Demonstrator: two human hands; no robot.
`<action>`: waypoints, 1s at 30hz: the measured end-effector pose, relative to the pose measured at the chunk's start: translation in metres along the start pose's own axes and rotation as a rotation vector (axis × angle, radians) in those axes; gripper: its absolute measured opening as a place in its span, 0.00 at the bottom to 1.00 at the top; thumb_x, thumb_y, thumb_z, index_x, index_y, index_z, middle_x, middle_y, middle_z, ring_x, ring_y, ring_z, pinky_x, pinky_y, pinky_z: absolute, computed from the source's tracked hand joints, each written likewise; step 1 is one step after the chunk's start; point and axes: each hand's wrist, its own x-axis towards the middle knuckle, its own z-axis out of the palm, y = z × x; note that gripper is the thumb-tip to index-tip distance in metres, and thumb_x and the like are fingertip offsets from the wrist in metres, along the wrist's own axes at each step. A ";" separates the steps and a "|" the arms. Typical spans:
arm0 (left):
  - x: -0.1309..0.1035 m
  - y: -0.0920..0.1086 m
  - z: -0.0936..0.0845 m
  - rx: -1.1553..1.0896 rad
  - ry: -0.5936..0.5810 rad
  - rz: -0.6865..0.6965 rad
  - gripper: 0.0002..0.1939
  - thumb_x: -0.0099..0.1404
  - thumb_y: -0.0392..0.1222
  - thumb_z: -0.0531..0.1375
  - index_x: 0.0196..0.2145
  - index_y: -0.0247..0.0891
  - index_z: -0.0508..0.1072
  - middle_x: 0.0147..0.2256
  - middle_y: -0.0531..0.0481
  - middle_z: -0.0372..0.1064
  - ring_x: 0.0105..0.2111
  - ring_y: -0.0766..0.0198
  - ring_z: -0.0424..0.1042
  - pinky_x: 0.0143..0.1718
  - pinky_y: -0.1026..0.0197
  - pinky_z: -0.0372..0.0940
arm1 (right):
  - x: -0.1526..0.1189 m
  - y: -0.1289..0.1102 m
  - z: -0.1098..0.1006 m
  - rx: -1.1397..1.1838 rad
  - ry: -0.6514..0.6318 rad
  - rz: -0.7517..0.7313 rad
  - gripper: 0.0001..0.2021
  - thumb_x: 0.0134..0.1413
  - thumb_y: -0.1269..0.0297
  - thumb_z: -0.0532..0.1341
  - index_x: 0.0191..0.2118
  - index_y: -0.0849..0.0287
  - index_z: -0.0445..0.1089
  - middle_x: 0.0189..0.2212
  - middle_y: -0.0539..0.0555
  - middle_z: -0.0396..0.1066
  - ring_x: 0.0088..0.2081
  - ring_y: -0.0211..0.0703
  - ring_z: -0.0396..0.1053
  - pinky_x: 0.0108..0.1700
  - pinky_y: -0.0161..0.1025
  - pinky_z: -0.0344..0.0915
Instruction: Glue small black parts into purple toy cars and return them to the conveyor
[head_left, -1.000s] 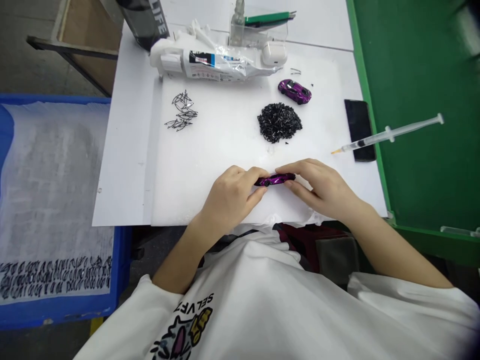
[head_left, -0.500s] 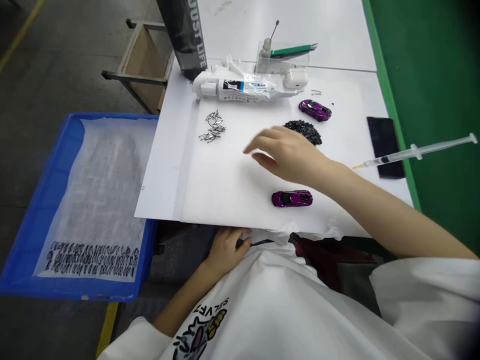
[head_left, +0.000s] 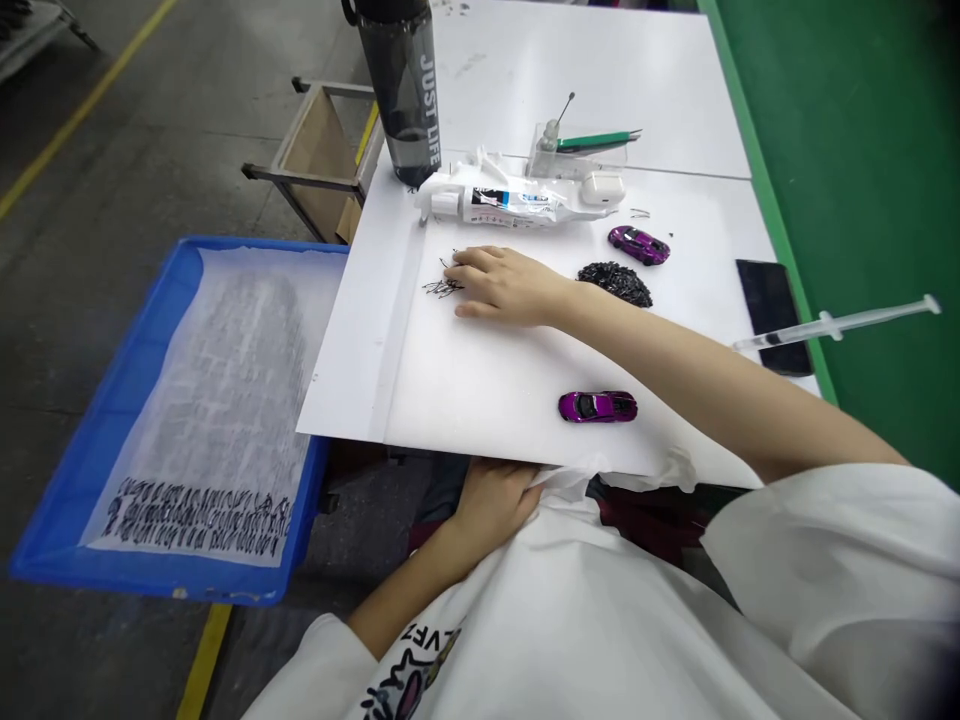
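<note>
My right hand (head_left: 506, 285) lies palm down with its fingers stretched out over a small scatter of thin black wire-like pieces (head_left: 442, 288). Its fingertips cover part of them. Behind the right wrist is a heap of small shiny black pieces (head_left: 615, 284). One purple toy car (head_left: 598, 407) stands near the table's front edge, and another purple toy car (head_left: 639, 245) is beyond the heap. Below the front edge, my left hand (head_left: 495, 500) rests at my lap by a white cloth, holding nothing visible; its fingertips are partly hidden.
On the left, a blue tray (head_left: 161, 300) holds a paper sheet with rows of black pieces. Along the back are a dark bottle (head_left: 409, 110), a white tube (head_left: 502, 205), an earbud case (head_left: 602, 188) and green tweezers (head_left: 600, 141). A syringe (head_left: 862, 322) crosses a phone (head_left: 772, 300) at right.
My right hand has moved left and come down over the thin black pieces. My left hand has shifted slightly at the table's front edge. The view has shifted a little.
</note>
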 end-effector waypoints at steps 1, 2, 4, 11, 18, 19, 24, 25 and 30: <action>0.000 0.000 0.000 -0.012 -0.020 0.012 0.09 0.63 0.41 0.55 0.30 0.36 0.73 0.31 0.44 0.74 0.35 0.53 0.72 0.40 0.53 0.64 | -0.012 0.001 -0.002 -0.014 -0.004 -0.011 0.30 0.59 0.49 0.48 0.60 0.67 0.56 0.59 0.67 0.56 0.59 0.59 0.54 0.59 0.54 0.52; 0.001 0.001 -0.001 -0.026 -0.042 0.027 0.11 0.63 0.42 0.55 0.28 0.35 0.73 0.29 0.44 0.74 0.33 0.54 0.72 0.38 0.54 0.64 | -0.023 0.001 -0.004 -0.029 -0.005 -0.014 0.30 0.59 0.49 0.49 0.59 0.67 0.57 0.58 0.67 0.57 0.58 0.60 0.56 0.58 0.55 0.53; 0.004 0.002 -0.001 -0.059 -0.089 0.068 0.12 0.63 0.43 0.56 0.26 0.35 0.72 0.28 0.45 0.73 0.32 0.56 0.72 0.36 0.57 0.64 | -0.037 0.000 -0.008 -0.053 0.012 -0.004 0.29 0.59 0.50 0.49 0.58 0.68 0.59 0.56 0.67 0.59 0.56 0.60 0.59 0.57 0.55 0.54; 0.013 0.012 0.002 -0.136 -0.204 0.079 0.12 0.64 0.44 0.55 0.27 0.35 0.71 0.28 0.46 0.73 0.31 0.58 0.72 0.32 0.61 0.63 | 0.008 -0.014 -0.008 -0.022 0.003 -0.142 0.30 0.60 0.50 0.47 0.60 0.67 0.55 0.62 0.63 0.50 0.63 0.57 0.47 0.62 0.54 0.47; 0.003 0.004 -0.005 -0.291 -0.203 -0.068 0.10 0.63 0.40 0.54 0.27 0.35 0.71 0.29 0.47 0.71 0.31 0.60 0.69 0.33 0.62 0.60 | -0.015 0.007 -0.001 -0.017 0.018 -0.328 0.29 0.60 0.50 0.48 0.58 0.69 0.57 0.58 0.65 0.58 0.59 0.56 0.56 0.57 0.54 0.55; 0.004 0.003 -0.005 -0.327 -0.208 -0.078 0.09 0.62 0.39 0.54 0.27 0.35 0.71 0.28 0.49 0.71 0.30 0.61 0.69 0.32 0.63 0.60 | -0.025 0.011 -0.002 -0.007 0.034 -0.320 0.28 0.60 0.50 0.47 0.56 0.68 0.60 0.56 0.64 0.61 0.56 0.55 0.59 0.56 0.54 0.57; 0.015 0.005 -0.006 -0.475 -0.244 -0.109 0.09 0.61 0.37 0.53 0.30 0.35 0.73 0.29 0.52 0.72 0.31 0.63 0.68 0.33 0.65 0.60 | -0.028 0.015 -0.015 0.096 0.111 -0.077 0.24 0.62 0.55 0.43 0.51 0.65 0.67 0.51 0.62 0.66 0.51 0.52 0.64 0.53 0.52 0.61; 0.017 0.007 -0.005 -0.493 -0.252 -0.116 0.10 0.61 0.37 0.52 0.30 0.35 0.73 0.30 0.52 0.72 0.31 0.63 0.68 0.34 0.65 0.60 | -0.018 0.013 -0.016 0.118 0.119 -0.031 0.24 0.62 0.56 0.43 0.53 0.65 0.65 0.53 0.62 0.64 0.53 0.53 0.63 0.54 0.52 0.60; 0.016 0.009 -0.003 -0.549 -0.262 -0.164 0.11 0.61 0.39 0.52 0.33 0.35 0.74 0.33 0.50 0.73 0.33 0.61 0.69 0.37 0.63 0.62 | 0.024 0.005 -0.014 0.103 -0.026 0.032 0.27 0.61 0.58 0.45 0.60 0.70 0.56 0.61 0.65 0.52 0.61 0.53 0.53 0.61 0.48 0.51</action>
